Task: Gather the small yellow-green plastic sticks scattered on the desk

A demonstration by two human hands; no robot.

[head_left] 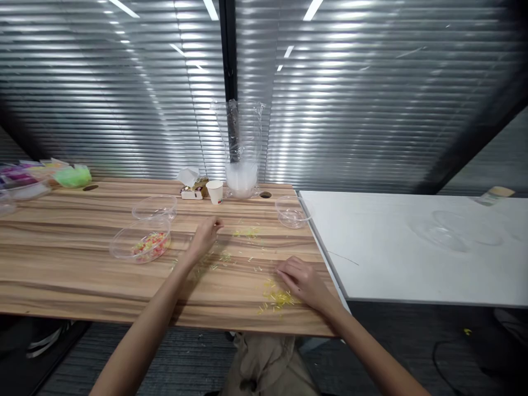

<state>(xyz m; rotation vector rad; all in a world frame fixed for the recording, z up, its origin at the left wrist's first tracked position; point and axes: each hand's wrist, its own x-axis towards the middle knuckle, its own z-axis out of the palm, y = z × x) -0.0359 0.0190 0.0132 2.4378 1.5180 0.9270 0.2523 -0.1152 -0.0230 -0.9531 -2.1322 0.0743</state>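
My left hand (205,236) hovers over the wooden table with its fingertips pinched together; whatever is between them is too small to make out. Pale green stick-like bits (225,257) lie scattered below it, and a loose patch of yellow-green bits (247,233) is to its right. Low over the table, my right hand (300,279) has its fingers curled together, hiding anything inside. Just beside its thumb side is a pile of yellow stick-like bits (278,298). A clear round bowl (119,252) to the left contains red, orange and yellow bits (150,245).
Another clear bowl (154,206) stands behind the filled one, and a third (292,219) near the table's right edge. Along the back are a tissue pack (193,190), a paper cup (215,192) and bagged plastic tubs (241,179). A white table (383,264) adjoins on the right.
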